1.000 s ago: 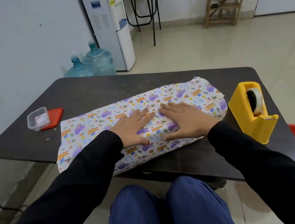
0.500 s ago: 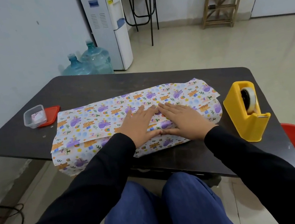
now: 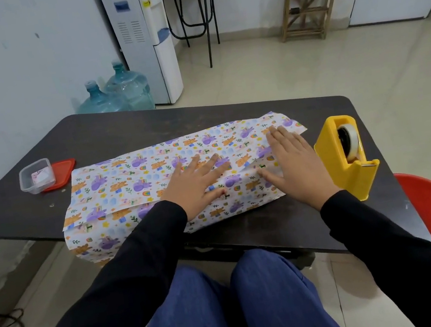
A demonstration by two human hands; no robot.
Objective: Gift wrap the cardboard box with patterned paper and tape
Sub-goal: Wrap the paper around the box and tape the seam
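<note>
Across mid-frame, on dark table (image 3: 118, 134): patterned paper (image 3: 126, 184) folded over the cardboard box, box itself hidden beneath. Pressed flat on the overlapping paper edges, fingers straight and spread: left hand (image 3: 198, 186) at centre, right hand (image 3: 294, 164) toward the right end. Just right, yellow tape dispenser (image 3: 345, 164); far left, clear plastic container (image 3: 36, 176).

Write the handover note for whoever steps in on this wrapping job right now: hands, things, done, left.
Left hand: flat, fingers straight, pressing the patterned paper at the overlap seam on top.
Right hand: flat, pressing the paper nearer its right end.
The cardboard box is hidden under the paper on the dark table. The paper's left end overhangs the table's near edge. The yellow tape dispenser stands just right of the right hand, untouched.
Done: paper folded over the top.
Left: no tape visible on the seam, so tape it, then fold and tape both ends.
</note>
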